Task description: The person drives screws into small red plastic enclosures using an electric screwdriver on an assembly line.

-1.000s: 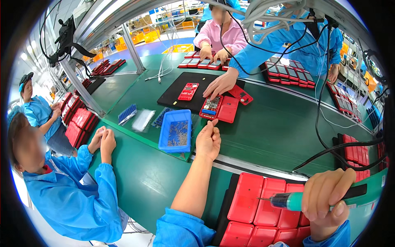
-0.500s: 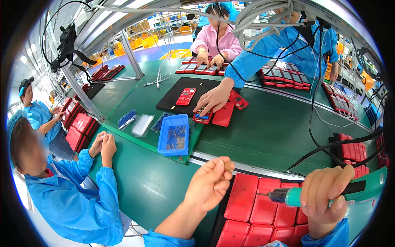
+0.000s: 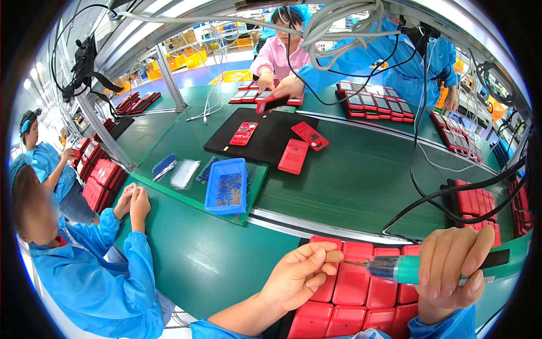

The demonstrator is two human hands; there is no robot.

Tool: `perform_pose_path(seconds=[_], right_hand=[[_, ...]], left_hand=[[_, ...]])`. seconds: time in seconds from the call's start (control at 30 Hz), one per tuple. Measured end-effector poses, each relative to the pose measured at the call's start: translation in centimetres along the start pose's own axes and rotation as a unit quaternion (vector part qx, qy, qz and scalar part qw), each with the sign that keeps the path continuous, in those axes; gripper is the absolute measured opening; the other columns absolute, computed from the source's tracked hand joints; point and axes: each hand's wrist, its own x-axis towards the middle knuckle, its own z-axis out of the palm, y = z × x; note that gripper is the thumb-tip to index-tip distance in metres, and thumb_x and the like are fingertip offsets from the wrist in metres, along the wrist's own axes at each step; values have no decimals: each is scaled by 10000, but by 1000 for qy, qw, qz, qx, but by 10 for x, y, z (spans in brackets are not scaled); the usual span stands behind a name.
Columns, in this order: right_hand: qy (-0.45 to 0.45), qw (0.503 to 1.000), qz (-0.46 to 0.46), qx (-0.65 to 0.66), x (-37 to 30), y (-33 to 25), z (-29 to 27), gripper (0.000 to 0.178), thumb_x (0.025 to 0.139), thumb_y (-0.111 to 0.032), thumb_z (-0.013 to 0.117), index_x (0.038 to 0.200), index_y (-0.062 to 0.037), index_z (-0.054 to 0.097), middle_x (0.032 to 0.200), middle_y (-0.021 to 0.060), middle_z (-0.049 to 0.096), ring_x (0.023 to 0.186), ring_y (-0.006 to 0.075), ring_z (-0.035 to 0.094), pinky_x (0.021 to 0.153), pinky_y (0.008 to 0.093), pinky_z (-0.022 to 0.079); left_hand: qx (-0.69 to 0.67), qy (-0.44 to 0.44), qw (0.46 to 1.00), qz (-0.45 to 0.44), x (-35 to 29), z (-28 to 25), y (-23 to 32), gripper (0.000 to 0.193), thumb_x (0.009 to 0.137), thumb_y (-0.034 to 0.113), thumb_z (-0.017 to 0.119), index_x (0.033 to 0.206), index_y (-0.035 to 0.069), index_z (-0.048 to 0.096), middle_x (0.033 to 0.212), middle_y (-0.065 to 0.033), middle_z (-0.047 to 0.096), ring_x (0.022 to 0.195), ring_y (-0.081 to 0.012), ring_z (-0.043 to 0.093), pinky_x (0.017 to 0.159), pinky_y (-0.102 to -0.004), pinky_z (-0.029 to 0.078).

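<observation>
My right hand [image 3: 454, 265] is wrapped round a green electric screwdriver [image 3: 407, 269], which lies nearly level with its thin bit pointing left. Thumb and fingers pinched together, my left hand [image 3: 299, 277] is right at the bit's tip. A tan covering, like a finger cot, shows at its fingertip [image 3: 334, 256]. Whatever small thing the pinch may hold is hidden. Under both hands lie rows of red plastic cases [image 3: 353, 282] with small holes near their corners.
A blue bin [image 3: 241, 192] of small screws stands beyond my left hand, with plastic bags [image 3: 184, 174] beside it. Red case parts [image 3: 293, 156] lie near a black mat [image 3: 220, 133]. A person in blue [image 3: 96, 277] sits at left. Black cables [image 3: 418, 198] hang at right.
My left hand has moved right, bringing its pinched fingers to the screwdriver bit. Across the table, a co-worker's hand has carried a red device from the mat's edge to the far side.
</observation>
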Motion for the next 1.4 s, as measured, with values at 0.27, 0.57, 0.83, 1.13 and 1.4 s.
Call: perform_pose_path(seconds=[0.27,0.57,0.83,1.13,1.4], right_hand=[[-4,1000,-25,0,-3,-5,1,187,821,-139,574,766,-80,405,482,6,496,377,90,492,443,215,466],[-19,999,-25,-12,-4,0,1,184,819,-142,580,779,-88,409,481,-2,502,381,69,497,449,196,471],[-14,999,-33,-4,-7,8,1,199,814,-160,594,772,-92,412,488,3,514,378,73,496,437,186,471],[-32,999,-10,-12,-8,3,4,200,819,-173,595,773,-74,427,492,4,511,389,99,510,422,217,476],[-86,996,13,-18,-7,-4,2,175,810,-169,583,785,-51,456,491,42,512,401,156,526,456,301,497]], left_hand=[[4,-58,998,-20,-4,-5,-11,229,875,212,518,992,27,588,865,-83,596,635,-113,514,449,-165,342],[-55,-14,995,-77,0,0,-17,259,894,261,496,972,30,584,766,-21,549,557,-54,423,420,-163,291],[-46,15,995,-83,5,-3,-18,292,877,300,523,967,26,569,730,-20,538,530,-58,403,414,-170,272],[-18,31,995,-91,3,2,-21,289,902,294,468,948,25,564,681,-5,482,523,-84,364,438,-190,284],[-83,20,993,-79,0,2,-25,272,896,271,478,979,27,566,686,-5,505,561,-68,381,442,-173,300]])
